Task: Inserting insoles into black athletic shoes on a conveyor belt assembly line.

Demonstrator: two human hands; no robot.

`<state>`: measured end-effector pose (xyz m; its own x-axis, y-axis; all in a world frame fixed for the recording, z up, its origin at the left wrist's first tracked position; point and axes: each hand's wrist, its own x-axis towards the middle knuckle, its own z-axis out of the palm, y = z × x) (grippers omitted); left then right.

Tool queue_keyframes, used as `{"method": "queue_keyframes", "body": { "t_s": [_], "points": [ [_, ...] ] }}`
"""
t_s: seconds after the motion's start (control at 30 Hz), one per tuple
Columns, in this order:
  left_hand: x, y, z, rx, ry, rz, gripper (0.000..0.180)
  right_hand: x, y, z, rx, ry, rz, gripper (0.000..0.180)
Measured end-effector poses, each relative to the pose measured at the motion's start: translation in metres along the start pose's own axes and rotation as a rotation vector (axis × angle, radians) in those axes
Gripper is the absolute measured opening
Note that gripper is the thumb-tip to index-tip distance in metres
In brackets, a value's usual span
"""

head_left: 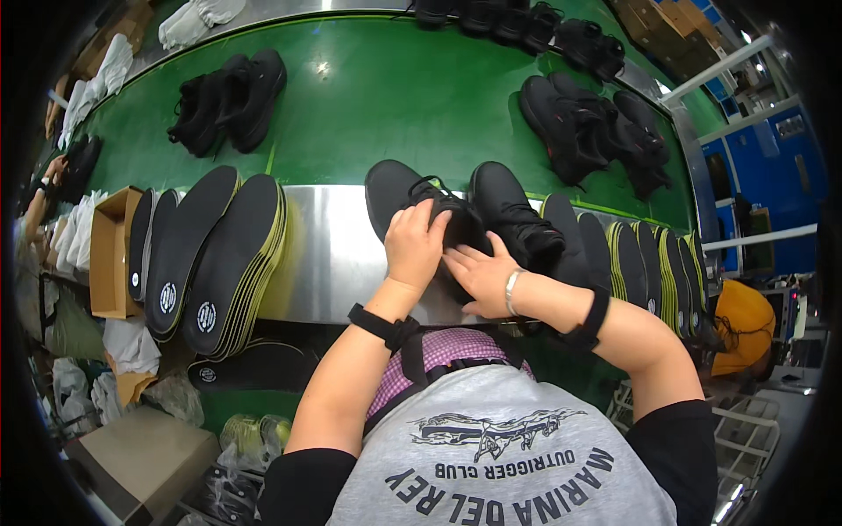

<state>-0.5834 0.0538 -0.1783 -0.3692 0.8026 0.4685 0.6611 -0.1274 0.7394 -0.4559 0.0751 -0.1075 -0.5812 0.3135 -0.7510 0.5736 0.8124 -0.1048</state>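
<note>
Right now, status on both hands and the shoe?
Left hand gripping black shoe at its opening. Right hand flat against its side. Second shoe touching alongside; insole stacks left, clear.

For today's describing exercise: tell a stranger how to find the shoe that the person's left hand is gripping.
Start at the green conveyor belt and drop to the shiny metal ledge along its near edge. Two black shoes stand there side by side between stacks of insoles. The one wanted is the left shoe, the one whose laced top the left hand grips; the right hand lies flat beside it.
</note>
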Motion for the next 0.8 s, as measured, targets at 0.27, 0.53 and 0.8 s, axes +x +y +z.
{"method": "queue_keyframes", "body": {
  "t_s": [0.27, 0.53, 0.8],
  "points": [
    [0.004, 0.001, -0.009, -0.024, -0.048, 0.049, 0.021, -0.003, -0.006, -0.008, 0.136, -0.018, 0.01, 0.074],
    [0.019, 0.015, -0.003, 0.01, -0.288, 0.115, 0.023, -0.009, -0.007, 0.008, 0.178, -0.04, 0.021, 0.046],
    [-0.016, 0.049, -0.032, -0.042, -0.401, 0.279, 0.049, -0.092, 0.033, 0.04, 0.497, 1.222, 0.113, 0.026]
  ]
}}
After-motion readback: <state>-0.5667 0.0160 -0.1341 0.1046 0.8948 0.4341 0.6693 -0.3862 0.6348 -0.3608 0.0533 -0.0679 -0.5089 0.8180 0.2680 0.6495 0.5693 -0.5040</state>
